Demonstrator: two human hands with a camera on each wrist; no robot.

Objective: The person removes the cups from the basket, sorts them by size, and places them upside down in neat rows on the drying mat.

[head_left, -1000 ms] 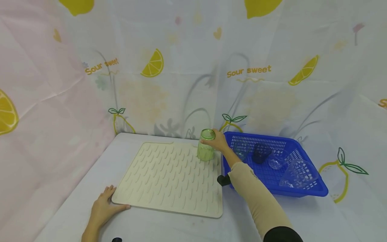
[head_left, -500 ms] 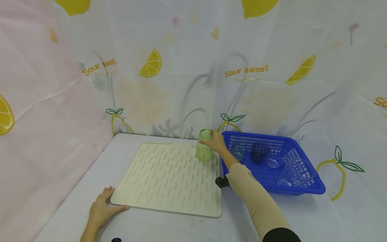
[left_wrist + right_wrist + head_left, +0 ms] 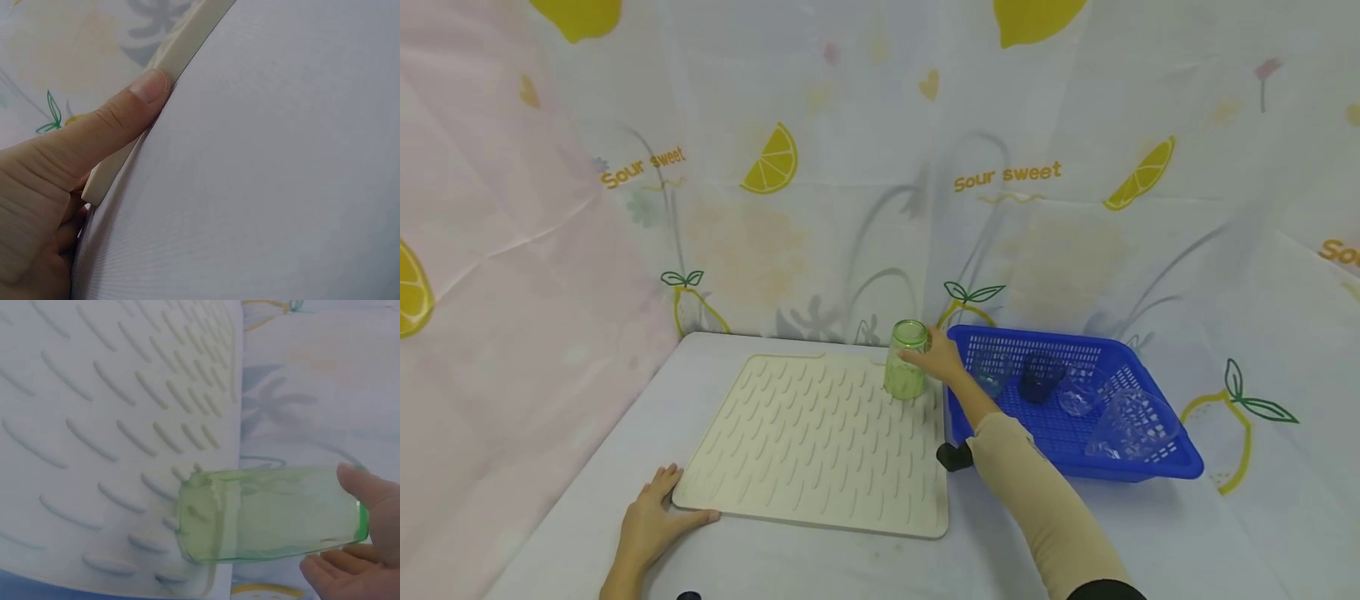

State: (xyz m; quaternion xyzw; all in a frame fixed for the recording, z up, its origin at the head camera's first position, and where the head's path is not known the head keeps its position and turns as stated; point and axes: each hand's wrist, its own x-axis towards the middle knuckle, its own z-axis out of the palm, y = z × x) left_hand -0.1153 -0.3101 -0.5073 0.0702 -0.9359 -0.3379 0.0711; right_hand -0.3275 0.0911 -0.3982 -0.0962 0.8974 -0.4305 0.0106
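Note:
A cream drying mat (image 3: 820, 450) with raised ridges lies on the white table. My left hand (image 3: 651, 525) rests at its near left corner, thumb along the front edge and fingers by the left side; in the left wrist view the thumb (image 3: 119, 115) presses on the mat's edge. Near the mat's far right corner a green see-through drinking glass (image 3: 904, 371) stands upright on the ridges. My right hand (image 3: 942, 358) holds its upper part from the right. The right wrist view has the thumb lying on the glass (image 3: 275, 515) and the fingers curled along its other side.
A blue perforated basket (image 3: 1075, 467) stands right of the mat, close to its edge. Inside are a dark glass (image 3: 1041, 379), clear glassware (image 3: 1131, 429) and a faintly blue glass (image 3: 991, 371). A lemon-print curtain (image 3: 850, 167) hangs behind the table.
The head view has shifted slightly, so everything sits a little further left. My right thumb has drawn back slightly across the glass, which stays in place on the mat. My left hand keeps its position.

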